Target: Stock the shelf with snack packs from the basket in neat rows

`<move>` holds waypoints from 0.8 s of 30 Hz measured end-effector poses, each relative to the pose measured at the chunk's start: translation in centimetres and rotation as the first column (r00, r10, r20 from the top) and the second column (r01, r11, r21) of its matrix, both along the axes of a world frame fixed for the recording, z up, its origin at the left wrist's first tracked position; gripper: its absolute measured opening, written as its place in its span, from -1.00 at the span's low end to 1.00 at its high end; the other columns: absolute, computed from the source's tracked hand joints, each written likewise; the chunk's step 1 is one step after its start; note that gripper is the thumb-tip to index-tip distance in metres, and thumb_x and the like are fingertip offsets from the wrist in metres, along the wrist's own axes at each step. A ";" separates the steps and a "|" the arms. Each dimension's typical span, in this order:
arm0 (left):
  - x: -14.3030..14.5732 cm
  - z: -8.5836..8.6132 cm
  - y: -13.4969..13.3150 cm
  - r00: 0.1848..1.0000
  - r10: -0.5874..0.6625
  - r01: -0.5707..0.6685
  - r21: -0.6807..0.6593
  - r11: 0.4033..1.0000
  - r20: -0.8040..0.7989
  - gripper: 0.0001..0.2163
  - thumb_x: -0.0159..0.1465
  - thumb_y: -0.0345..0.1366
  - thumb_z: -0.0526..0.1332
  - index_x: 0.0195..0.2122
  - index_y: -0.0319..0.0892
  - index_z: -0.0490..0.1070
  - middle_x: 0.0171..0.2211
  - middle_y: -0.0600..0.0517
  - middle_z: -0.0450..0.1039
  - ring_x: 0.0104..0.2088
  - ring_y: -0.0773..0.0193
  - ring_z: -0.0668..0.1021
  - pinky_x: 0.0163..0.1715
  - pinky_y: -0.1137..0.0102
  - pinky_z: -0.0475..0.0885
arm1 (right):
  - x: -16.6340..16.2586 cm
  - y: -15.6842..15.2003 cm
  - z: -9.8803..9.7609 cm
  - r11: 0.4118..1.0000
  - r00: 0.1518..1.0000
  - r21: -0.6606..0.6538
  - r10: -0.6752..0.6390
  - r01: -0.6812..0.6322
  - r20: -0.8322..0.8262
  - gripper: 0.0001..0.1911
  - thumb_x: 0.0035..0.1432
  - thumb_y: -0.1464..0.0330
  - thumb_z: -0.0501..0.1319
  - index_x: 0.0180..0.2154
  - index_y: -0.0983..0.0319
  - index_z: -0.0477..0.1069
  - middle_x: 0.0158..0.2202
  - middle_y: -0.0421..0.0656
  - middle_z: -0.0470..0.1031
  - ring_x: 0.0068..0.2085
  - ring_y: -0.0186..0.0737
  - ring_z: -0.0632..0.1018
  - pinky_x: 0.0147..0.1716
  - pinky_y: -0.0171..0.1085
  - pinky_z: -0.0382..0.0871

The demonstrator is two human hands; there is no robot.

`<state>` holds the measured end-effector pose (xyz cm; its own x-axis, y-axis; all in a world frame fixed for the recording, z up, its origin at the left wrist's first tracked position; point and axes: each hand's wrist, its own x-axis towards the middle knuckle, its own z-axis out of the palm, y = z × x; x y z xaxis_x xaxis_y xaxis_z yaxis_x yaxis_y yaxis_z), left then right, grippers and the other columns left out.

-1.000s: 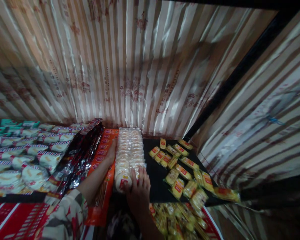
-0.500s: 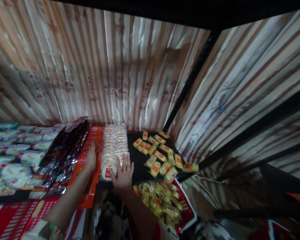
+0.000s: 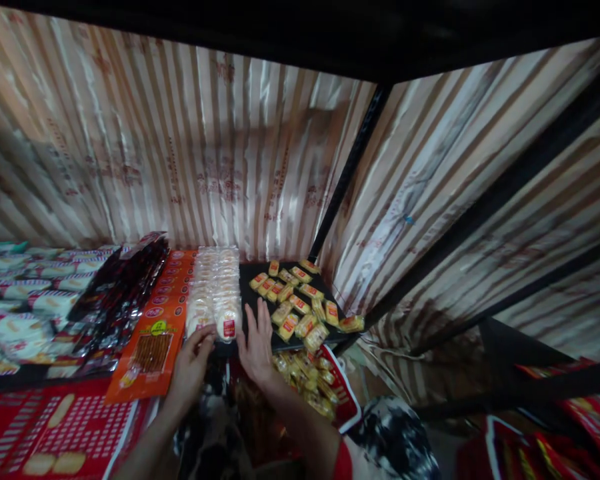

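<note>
Two upright rows of clear-wrapped round white crackers (image 3: 229,313) stand side by side on the black shelf. At the front of the left row, my left hand (image 3: 193,363) has its fingers bent against a cracker packet (image 3: 199,312). My right hand (image 3: 257,343) is open with fingers stretched out, lying along the right side of the right row. Left of the crackers lie flat orange snack packets (image 3: 153,333), the front one showing brown sticks. Yellow-wrapped small packs (image 3: 300,303) lie scattered on the shelf to the right of my right hand.
Dark shiny packets (image 3: 125,293) and white-wrapped packs (image 3: 23,337) fill the shelf's left side. Below its front edge are a red bag (image 3: 350,397) of yellow packs and a red printed package (image 3: 45,427). A striped curtain (image 3: 145,147) and black posts (image 3: 353,173) enclose the shelf.
My left hand has moved from the orange packets to the front of the left cracker row. My right hand has shifted from the crackers' front to their right side. The view has turned slightly right.
</note>
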<state>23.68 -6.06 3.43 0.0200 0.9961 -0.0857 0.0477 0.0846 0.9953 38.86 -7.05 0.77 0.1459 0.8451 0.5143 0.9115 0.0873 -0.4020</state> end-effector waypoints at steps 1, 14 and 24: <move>0.9 -0.6 -0.5 0.999 -0.036 0.037 0.020 0.999 -0.024 -0.63 0.04 -0.03 0.19 -0.22 -0.15 0.46 -0.22 -0.06 0.51 -0.19 0.09 0.52 -0.12 0.20 0.42 | 0.9 -1.0 -0.2 1.000 1.000 0.015 0.006 -0.005 -0.022 -0.49 0.22 0.37 -0.06 0.20 0.30 0.06 0.32 0.02 -0.18 0.30 -0.04 -0.10 0.16 0.00 0.05; 9.9 -5.3 -7.9 0.874 -0.215 0.303 0.145 0.942 -0.435 -0.77 0.12 -0.41 0.06 -0.29 -0.12 0.49 -0.08 -0.07 0.45 -0.07 0.17 0.48 0.00 0.29 0.33 | 10.1 -13.5 -5.8 0.993 0.969 0.100 -0.031 0.056 -0.243 -0.65 0.18 0.39 -0.03 -0.06 0.30 0.36 0.02 0.06 0.36 0.07 -0.12 0.37 -0.01 -0.06 0.32; 15.6 -3.4 -6.5 0.798 -0.162 0.328 0.193 0.925 -0.580 -0.70 0.19 -0.43 0.01 -0.10 -0.12 0.41 0.03 -0.05 0.31 -0.06 0.18 0.46 -0.02 0.31 0.35 | 12.9 -19.2 -11.9 0.988 0.879 -0.020 -0.144 0.152 -0.454 -0.74 0.12 0.32 0.06 -0.19 0.23 0.44 -0.22 -0.04 0.54 -0.19 -0.14 0.55 -0.24 -0.16 0.47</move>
